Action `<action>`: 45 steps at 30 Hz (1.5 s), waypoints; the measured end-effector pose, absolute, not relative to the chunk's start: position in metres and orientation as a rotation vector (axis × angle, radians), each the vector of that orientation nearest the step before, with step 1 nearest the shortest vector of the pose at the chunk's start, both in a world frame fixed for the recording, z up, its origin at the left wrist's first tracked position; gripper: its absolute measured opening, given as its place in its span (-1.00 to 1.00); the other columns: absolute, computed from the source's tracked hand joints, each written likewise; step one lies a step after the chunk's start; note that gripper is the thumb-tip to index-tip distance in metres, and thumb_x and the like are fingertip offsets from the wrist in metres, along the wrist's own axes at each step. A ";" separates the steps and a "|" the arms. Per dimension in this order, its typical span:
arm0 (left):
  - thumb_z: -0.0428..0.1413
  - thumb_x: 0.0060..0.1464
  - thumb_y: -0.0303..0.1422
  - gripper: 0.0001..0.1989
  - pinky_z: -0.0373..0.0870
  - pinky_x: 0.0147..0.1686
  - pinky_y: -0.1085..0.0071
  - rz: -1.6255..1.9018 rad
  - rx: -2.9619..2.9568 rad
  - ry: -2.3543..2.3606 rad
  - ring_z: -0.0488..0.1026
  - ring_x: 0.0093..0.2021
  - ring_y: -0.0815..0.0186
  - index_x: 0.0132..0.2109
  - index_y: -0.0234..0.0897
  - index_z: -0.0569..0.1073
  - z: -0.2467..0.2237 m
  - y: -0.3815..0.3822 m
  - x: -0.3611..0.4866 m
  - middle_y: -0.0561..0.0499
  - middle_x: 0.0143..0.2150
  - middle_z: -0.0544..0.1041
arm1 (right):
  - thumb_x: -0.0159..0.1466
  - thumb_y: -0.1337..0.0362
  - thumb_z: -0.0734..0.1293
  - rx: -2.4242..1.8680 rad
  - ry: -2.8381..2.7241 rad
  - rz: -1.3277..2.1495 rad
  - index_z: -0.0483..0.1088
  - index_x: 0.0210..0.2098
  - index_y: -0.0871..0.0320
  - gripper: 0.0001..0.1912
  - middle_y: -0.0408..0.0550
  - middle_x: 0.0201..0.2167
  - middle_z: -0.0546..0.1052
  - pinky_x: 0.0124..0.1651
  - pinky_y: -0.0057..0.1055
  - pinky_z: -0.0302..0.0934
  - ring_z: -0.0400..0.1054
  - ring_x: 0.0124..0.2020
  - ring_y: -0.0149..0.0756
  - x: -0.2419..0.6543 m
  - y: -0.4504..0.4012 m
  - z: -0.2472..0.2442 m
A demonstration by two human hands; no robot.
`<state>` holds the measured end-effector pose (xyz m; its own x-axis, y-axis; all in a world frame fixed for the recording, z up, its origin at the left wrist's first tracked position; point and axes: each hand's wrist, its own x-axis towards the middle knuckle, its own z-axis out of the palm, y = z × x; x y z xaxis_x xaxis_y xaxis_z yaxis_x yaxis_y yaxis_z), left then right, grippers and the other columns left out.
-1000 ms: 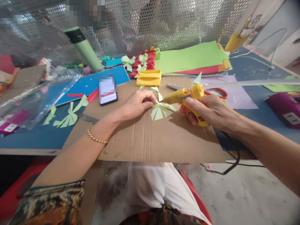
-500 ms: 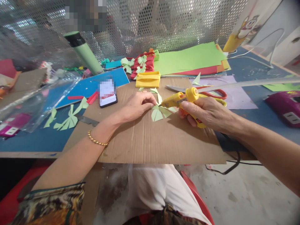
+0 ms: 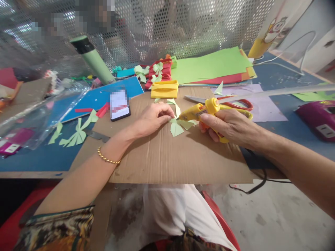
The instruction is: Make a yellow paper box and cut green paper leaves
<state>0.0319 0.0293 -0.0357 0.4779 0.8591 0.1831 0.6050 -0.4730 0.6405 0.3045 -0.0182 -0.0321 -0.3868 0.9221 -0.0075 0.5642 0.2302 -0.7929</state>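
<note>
My right hand [image 3: 222, 127] is wrapped round a yellow glue gun [image 3: 192, 111], whose nozzle points left at the middle of a pale green paper bow [image 3: 177, 128]. The bow lies on a brown cardboard sheet [image 3: 154, 157]. At its left side, my left hand [image 3: 154, 118] has thumb and fingertips pinched together at the bow's centre; the paper there is mostly hidden by the fingers. Behind the hands sits a folded yellow paper piece [image 3: 164, 90]. Red-handled scissors [image 3: 244, 104] lie behind the glue gun, partly covered by it.
A phone [image 3: 119, 104], cut green pieces [image 3: 76, 136] and a metal blade [image 3: 96, 135] lie to the left. Green sheets [image 3: 209, 66] and red folded pieces [image 3: 163, 71] are at the back, near a green bottle [image 3: 94, 62]. A purple stapler-like object [image 3: 318, 120] is far right.
The glue gun's nozzle has shifted very slightly left, and the bow's lower flap looks turned a little. Both hands otherwise keep almost the same place.
</note>
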 end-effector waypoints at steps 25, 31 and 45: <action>0.17 0.23 -0.44 -0.87 0.44 -0.07 0.26 0.598 2.291 1.252 0.51 -0.17 0.24 -0.19 -0.26 0.65 -0.031 0.028 0.033 -0.02 -0.21 0.62 | 0.55 -0.14 0.21 -1.409 -2.073 0.939 0.45 -0.56 0.07 -0.35 -0.16 -0.72 0.45 -0.41 -0.35 0.25 0.31 -0.64 -0.39 0.304 -0.014 -0.033; 0.18 0.23 -0.45 -0.87 0.44 -0.09 0.28 0.585 2.312 1.253 0.52 -0.18 0.24 -0.18 -0.26 0.65 -0.031 0.028 0.033 -0.02 -0.20 0.64 | 0.56 -0.14 0.21 -1.472 -2.050 0.929 0.41 -0.58 0.05 -0.34 -0.15 -0.72 0.45 -0.36 -0.35 0.24 0.34 -0.59 -0.37 0.302 -0.017 -0.027; 0.17 0.20 -0.48 -0.86 0.42 -0.10 0.27 0.591 2.310 1.246 0.51 -0.18 0.24 -0.19 -0.26 0.65 -0.032 0.029 0.033 0.00 -0.25 0.61 | 0.56 -0.11 0.20 -1.462 -2.094 0.929 0.37 -0.62 0.04 -0.32 -0.14 -0.73 0.45 -0.32 -0.31 0.20 0.29 -0.61 -0.37 0.300 -0.018 -0.028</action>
<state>0.0332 0.0290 -0.0317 0.5009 0.8512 0.1564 0.6598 -0.4925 0.5675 0.3003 -0.0179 -0.0277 -0.3583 0.9330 -0.0348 0.6518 0.2233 -0.7248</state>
